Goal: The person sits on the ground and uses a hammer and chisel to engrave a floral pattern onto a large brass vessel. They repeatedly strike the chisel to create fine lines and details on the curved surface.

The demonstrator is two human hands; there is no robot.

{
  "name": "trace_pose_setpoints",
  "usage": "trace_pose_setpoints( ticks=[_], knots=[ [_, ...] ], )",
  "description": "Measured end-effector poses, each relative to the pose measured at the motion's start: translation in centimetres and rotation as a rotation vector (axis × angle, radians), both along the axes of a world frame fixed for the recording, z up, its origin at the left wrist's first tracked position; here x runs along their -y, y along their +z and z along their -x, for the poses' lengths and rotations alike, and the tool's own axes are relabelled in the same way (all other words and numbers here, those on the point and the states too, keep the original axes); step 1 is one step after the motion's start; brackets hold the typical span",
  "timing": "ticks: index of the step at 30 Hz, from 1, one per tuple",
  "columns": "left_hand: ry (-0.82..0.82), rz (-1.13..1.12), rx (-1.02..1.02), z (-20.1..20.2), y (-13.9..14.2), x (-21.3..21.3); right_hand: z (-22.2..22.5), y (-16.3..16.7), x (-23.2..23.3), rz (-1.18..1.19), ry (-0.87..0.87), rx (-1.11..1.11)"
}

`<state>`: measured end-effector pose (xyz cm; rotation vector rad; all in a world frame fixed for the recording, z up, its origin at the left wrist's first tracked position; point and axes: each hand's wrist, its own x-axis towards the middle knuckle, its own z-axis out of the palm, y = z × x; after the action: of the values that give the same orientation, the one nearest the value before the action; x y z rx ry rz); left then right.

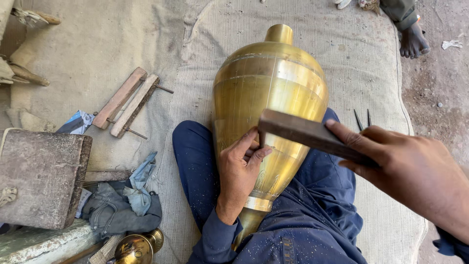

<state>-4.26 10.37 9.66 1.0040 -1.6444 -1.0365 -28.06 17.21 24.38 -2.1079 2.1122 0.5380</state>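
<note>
Lying across the lap on blue trousers: big brass vase, polished, fine scribed lines, neck pointing away, over a woven mat. Left hand fingers pinched on something small against the vase. Right hand fingers closed round a dark flat bar.

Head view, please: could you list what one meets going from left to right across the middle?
Wooden block → grey cloth → left hand on the brass vase → dark bar → right hand.
</note>
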Motion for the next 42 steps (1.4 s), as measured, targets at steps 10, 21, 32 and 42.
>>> trace_pose_setpoints(
  ticks=[10, 21, 32, 42],
  knots=[
    [0.002, 0.0, 0.041, 0.0, -0.4, -0.1, 0.5, -0.1, -0.5, 0.121, -0.076, 0.215],
    [-0.05, -0.028, 0.009, -0.2, -1.0, -0.7, 0.5, -0.4, -1.4, 0.189, -0.007, 0.24],
    [-0.055, 0.046, 0.1, -0.6, -0.7, -0.7, 0.7, -1.8, -2.6, 0.291, -0.072, 0.44],
    [-0.088, 0.076, 0.041, -0.7, -0.8, -1.0, 0.2, -1.7, -3.8, 0.351, -0.149, 0.523]
  ],
)
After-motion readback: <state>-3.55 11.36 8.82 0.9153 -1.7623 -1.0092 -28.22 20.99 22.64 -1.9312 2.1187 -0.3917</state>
